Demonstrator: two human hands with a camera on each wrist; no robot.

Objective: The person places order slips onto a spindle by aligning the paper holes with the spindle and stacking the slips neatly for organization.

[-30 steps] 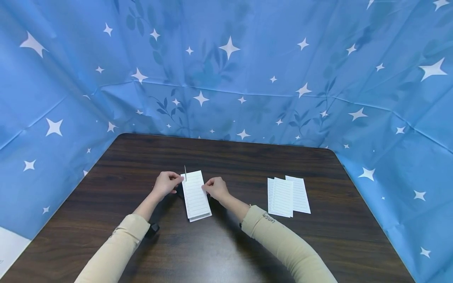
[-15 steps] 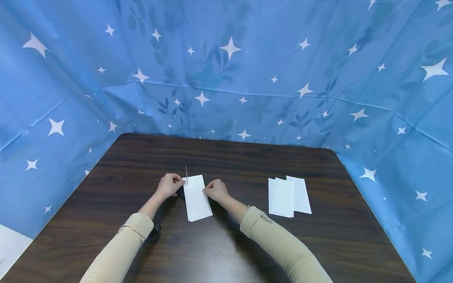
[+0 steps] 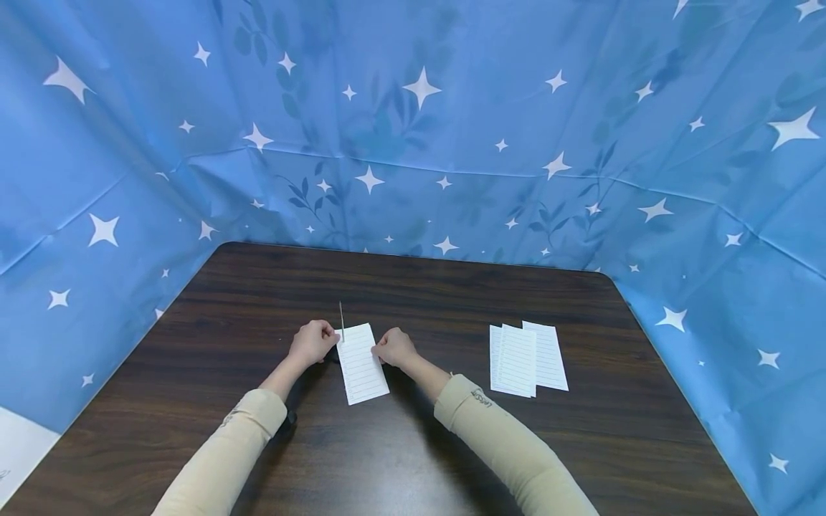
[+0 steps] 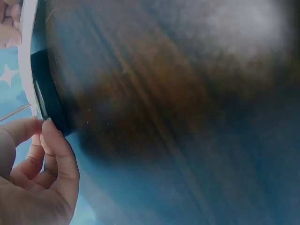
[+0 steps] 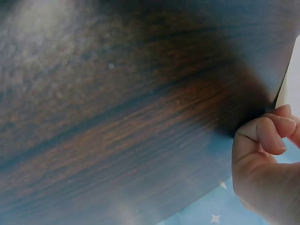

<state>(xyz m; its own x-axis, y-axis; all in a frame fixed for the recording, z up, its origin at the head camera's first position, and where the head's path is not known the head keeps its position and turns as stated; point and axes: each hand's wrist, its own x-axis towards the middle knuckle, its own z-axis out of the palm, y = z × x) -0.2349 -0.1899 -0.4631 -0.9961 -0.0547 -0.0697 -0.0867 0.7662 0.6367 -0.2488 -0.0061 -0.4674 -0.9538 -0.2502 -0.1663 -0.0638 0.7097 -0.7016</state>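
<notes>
A white lined sheet of paper (image 3: 363, 365) lies slanted between both hands, left of the table's middle. A thin metal spike (image 3: 342, 319) stands up through its top left part. Below the paper shows the spike's dark base (image 4: 47, 93), mostly covered in the head view. My left hand (image 3: 312, 342) pinches the paper's upper left edge between thumb and index finger, close beside the spike. On the opposite edge, my right hand (image 3: 396, 347) pinches the paper, its other fingers curled in, as the right wrist view shows (image 5: 267, 154).
Several white lined sheets (image 3: 516, 362) lie overlapping on the right of the dark wooden table (image 3: 439, 287). Behind the table hangs a blue curtain (image 3: 413, 143) with white stars. Something white (image 3: 22, 459) is at the lower left, beyond the table edge.
The paper's top edge has come down and toward me, so more of the spike shows above it. The lower sheet's edge at the bottom is now covered. My left hand moved slightly down and right.
</notes>
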